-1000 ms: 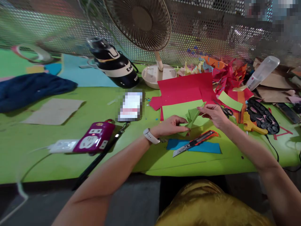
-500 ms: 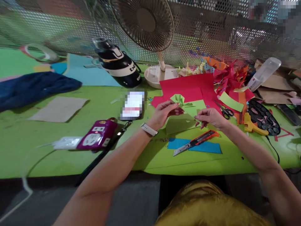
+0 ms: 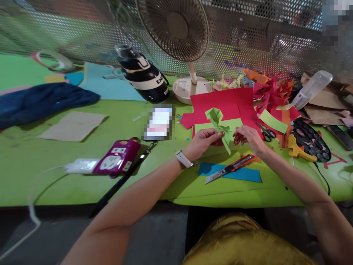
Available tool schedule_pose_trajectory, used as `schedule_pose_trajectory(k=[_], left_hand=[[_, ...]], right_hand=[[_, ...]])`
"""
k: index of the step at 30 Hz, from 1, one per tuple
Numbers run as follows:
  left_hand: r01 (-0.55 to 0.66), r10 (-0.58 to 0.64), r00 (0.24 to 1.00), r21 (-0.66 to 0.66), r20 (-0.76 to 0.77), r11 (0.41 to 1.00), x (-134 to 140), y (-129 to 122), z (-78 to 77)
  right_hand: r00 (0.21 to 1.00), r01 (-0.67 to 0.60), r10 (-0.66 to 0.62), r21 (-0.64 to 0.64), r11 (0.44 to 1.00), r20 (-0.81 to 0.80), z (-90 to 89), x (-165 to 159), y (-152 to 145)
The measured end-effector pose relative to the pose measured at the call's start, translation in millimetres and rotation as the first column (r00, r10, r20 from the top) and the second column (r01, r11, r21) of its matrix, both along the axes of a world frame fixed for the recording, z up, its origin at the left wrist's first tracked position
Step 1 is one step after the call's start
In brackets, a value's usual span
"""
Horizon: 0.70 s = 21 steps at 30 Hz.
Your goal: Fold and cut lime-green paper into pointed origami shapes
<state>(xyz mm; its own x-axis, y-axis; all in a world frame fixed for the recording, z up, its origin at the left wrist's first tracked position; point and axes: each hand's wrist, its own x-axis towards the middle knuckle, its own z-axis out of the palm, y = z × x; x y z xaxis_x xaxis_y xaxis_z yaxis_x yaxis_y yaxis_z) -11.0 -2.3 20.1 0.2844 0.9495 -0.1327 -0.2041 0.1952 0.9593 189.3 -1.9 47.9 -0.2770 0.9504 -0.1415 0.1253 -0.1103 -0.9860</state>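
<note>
My left hand (image 3: 203, 142) pinches a light green folded-paper flower (image 3: 214, 116) by its thin stem, thumb against fingers. The flower's head tilts up and away, and its stem points down toward me. My right hand (image 3: 251, 140) hovers just right of the stem, fingers loosely bent and apart, with nothing visible in them. Beneath the flower lie green paper (image 3: 235, 123) and red sheets (image 3: 224, 98). Nearer me, a utility knife (image 3: 230, 169) with its blade out rests across a blue paper strip (image 3: 252, 175).
Right of my hands are scissors (image 3: 268, 134), a yellow glue gun (image 3: 300, 150) and a black palette-like tray (image 3: 311, 138). Behind stand a fan (image 3: 193, 90) and a dark bottle (image 3: 146, 82). Leftward lie a phone (image 3: 159, 123) and a purple power strip (image 3: 117, 158).
The paper flower has turned upright, so its stem now shows below my left fingers. My right hand has lifted slightly and its fingers have loosened.
</note>
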Motion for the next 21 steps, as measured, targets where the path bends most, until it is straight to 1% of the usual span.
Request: schedule_pose_trajectory(k=[1,2,4,6,8,10,16,21], left_hand=[[0.051,-0.051,0.998,-0.004,-0.020,0.999,0.3,-1.4,0.1],[0.100,-0.100,0.994,-0.012,-0.033,0.995,0.9,-3.0,0.3],[0.175,-0.176,0.984,-0.023,-0.035,0.984,2.5,-5.9,1.6],[0.210,-0.211,0.977,-0.023,-0.030,0.977,3.6,-7.7,3.2],[0.221,-0.222,0.975,-0.031,-0.026,0.975,3.8,-8.2,4.5],[0.221,-0.222,0.975,-0.058,-0.012,0.974,3.3,-8.2,4.7],[0.261,-0.257,0.965,-0.126,0.042,0.957,1.8,-7.6,0.0],[0.268,-0.265,0.963,-0.132,0.041,0.954,1.0,-5.2,-4.2]], right_hand=[[0.999,0.026,-0.026,0.037,0.999,0.022,0.5,0.4,0.7],[0.999,0.022,-0.025,0.059,0.998,0.047,0.6,0.0,0.9],[0.996,-0.043,0.038,0.062,0.997,0.086,-0.1,-2.8,-0.3],[0.990,-0.113,0.109,0.048,0.992,0.090,-1.5,-6.6,-2.2],[0.986,-0.152,0.149,0.047,0.987,0.075,-3.0,-9.6,-3.3],[0.986,-0.159,0.156,0.056,0.986,0.064,-4.4,-10.8,-3.2],[0.995,-0.096,0.094,0.081,0.992,0.025,-8.2,-8.6,-0.9],[0.999,-0.050,0.049,0.040,0.998,0.021,-13.9,-8.3,1.0]])
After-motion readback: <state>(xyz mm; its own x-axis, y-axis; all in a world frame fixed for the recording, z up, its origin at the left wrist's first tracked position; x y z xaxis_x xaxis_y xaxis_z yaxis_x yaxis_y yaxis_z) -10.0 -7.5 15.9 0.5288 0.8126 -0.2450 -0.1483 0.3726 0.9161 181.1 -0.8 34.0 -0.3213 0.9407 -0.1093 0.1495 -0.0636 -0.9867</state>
